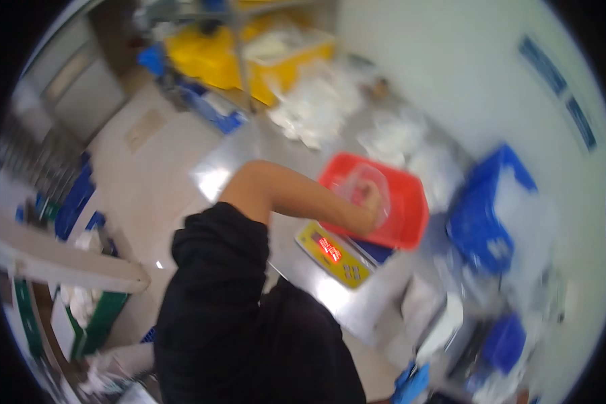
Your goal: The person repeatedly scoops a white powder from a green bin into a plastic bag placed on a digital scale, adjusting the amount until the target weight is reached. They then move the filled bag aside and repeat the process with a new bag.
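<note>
My left arm reaches across from the left, and my left hand (372, 204) is down in a red plastic tray (409, 202). Its curled fingers grip a clear plastic bag (356, 178); motion blur hides the bag's contents. The tray rests over a yellow-fronted digital scale (336, 257) with a lit red display, smeared by blur. Both are on a stainless steel table (300, 252). At the bottom edge, a sliver of skin meets a blue thing (411, 385), perhaps my right hand in a glove; its fingers cannot be made out.
Piles of white items in clear plastic (318, 108) lie at the table's far end. Beyond stands a metal rack with yellow bins (290, 63). A blue bin (485, 217) with pale plastic sits right of the tray, near the wall. A green box (98, 323) is at lower left.
</note>
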Demonstrator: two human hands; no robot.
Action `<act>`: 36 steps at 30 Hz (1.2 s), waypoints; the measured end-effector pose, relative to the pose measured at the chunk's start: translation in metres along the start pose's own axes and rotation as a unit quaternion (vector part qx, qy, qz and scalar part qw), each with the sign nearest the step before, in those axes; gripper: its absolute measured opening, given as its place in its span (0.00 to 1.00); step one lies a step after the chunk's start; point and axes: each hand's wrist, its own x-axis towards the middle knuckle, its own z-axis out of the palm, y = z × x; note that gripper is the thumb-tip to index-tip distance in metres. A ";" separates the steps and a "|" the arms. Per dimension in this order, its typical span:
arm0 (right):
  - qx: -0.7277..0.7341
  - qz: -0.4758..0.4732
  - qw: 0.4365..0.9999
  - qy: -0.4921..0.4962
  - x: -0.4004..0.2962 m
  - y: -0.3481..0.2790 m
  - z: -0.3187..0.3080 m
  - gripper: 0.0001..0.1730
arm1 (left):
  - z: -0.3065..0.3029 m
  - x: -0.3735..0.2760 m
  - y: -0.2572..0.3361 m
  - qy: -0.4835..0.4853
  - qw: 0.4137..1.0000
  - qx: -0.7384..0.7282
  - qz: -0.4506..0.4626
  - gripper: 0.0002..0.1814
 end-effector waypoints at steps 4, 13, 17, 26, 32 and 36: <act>0.015 -0.029 0.999 -0.011 -0.024 -0.015 0.012 0.24 | -0.029 -0.022 -0.032 -0.013 1.000 -0.011 0.009 0.22; 0.005 -0.041 0.999 -0.009 -0.028 -0.026 0.019 0.22 | -0.094 -0.076 -0.064 0.098 0.978 0.033 0.180 0.13; -0.002 -0.042 0.999 -0.032 -0.027 -0.039 0.026 0.21 | -0.131 -0.096 -0.088 0.258 0.943 -0.152 0.148 0.14; -0.046 -0.063 0.992 -0.097 -0.022 -0.074 0.039 0.23 | -0.131 -0.094 -0.122 0.284 0.924 -0.233 0.104 0.14; -0.108 -0.105 0.976 -0.155 -0.024 -0.112 0.068 0.23 | -0.106 -0.043 -0.126 0.258 0.915 -0.125 0.283 0.13; -0.142 -0.102 0.967 -0.185 -0.023 -0.138 0.097 0.22 | -0.095 -0.016 -0.116 0.179 0.922 -0.093 0.331 0.15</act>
